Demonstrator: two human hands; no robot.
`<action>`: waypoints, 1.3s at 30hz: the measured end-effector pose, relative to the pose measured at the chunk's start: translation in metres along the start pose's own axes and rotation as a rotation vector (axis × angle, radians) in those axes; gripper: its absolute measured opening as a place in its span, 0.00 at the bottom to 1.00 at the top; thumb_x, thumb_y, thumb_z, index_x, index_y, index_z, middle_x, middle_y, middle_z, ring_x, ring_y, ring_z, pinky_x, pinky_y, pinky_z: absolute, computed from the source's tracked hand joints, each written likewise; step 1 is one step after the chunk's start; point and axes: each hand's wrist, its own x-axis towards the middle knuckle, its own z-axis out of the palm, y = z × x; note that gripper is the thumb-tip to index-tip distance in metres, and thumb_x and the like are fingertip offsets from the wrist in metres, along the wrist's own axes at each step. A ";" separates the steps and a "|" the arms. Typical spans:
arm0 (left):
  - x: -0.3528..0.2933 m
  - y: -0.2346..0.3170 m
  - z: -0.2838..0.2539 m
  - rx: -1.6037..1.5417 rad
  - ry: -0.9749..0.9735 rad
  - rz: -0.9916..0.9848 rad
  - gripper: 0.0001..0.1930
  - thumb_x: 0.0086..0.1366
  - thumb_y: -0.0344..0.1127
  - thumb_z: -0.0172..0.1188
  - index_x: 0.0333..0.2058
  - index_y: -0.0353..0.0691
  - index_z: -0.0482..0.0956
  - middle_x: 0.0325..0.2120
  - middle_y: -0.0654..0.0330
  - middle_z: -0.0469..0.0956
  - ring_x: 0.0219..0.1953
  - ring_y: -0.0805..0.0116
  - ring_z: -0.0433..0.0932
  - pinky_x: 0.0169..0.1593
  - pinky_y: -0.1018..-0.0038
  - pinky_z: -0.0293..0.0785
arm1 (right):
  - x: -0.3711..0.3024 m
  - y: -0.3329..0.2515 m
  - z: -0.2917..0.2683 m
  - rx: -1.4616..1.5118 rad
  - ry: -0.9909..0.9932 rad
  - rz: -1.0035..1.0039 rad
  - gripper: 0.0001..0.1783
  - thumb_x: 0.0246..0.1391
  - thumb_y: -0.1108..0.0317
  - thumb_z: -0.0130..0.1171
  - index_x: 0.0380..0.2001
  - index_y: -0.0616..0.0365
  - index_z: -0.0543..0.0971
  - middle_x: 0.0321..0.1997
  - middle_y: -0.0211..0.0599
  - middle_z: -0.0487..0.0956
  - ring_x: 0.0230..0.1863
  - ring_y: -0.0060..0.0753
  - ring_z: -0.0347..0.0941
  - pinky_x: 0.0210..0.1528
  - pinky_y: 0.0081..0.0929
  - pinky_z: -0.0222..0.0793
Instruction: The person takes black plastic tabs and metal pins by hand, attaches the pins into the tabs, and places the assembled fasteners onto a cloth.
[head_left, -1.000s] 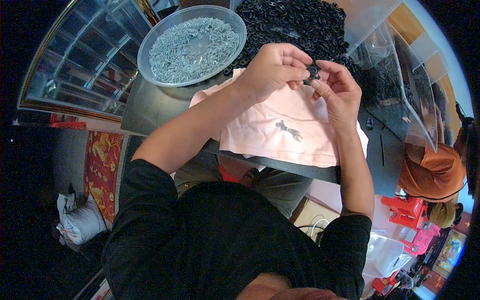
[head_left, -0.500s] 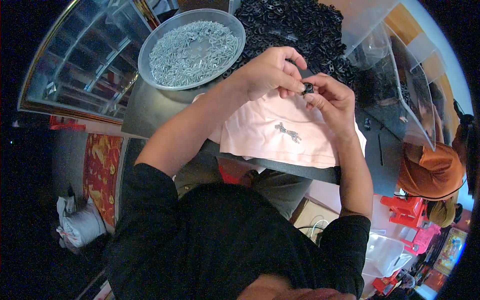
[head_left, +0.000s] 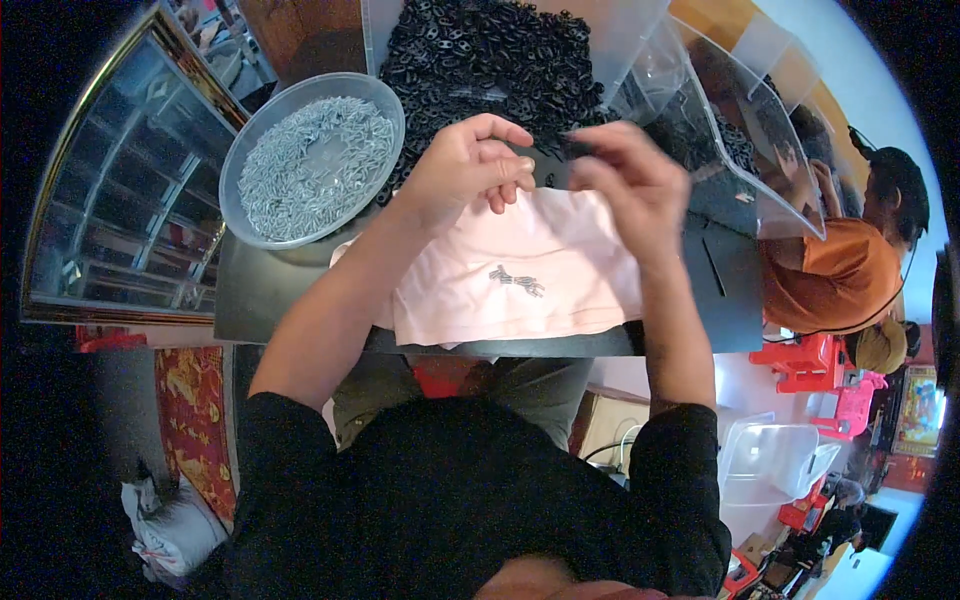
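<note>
My left hand hovers over the far edge of a pale pink cloth. Its thumb presses toward the curled fingers, and whatever lies between them is too small to make out. To its right, my right hand is smeared by motion, its fingertips near a heap of small black two-holed parts. Something dark shows at those fingertips, but it blends with the heap. On the cloth is a small grey bow-shaped cluster; I cannot tell whether it is printed or loose pieces.
A round translucent bowl of small silver metal pieces stands at the left. Clear plastic bins flank the black heap, one with a raised wall at right. A thin black rod lies on the dark table. A person in orange sits at right.
My hands have parted; before, they met at a black part in my right fingers. The right hand has moved toward the heap. The view has shifted, so the table sits further left.
</note>
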 end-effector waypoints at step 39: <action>-0.007 -0.001 0.004 0.926 -0.462 0.069 0.04 0.50 0.28 0.59 0.25 0.37 0.73 0.16 0.69 0.69 0.19 0.84 0.65 0.23 0.83 0.63 | 0.004 0.062 -0.002 -0.827 -0.254 0.143 0.09 0.39 0.75 0.57 0.29 0.63 0.75 0.30 0.45 0.75 0.32 0.42 0.73 0.33 0.31 0.66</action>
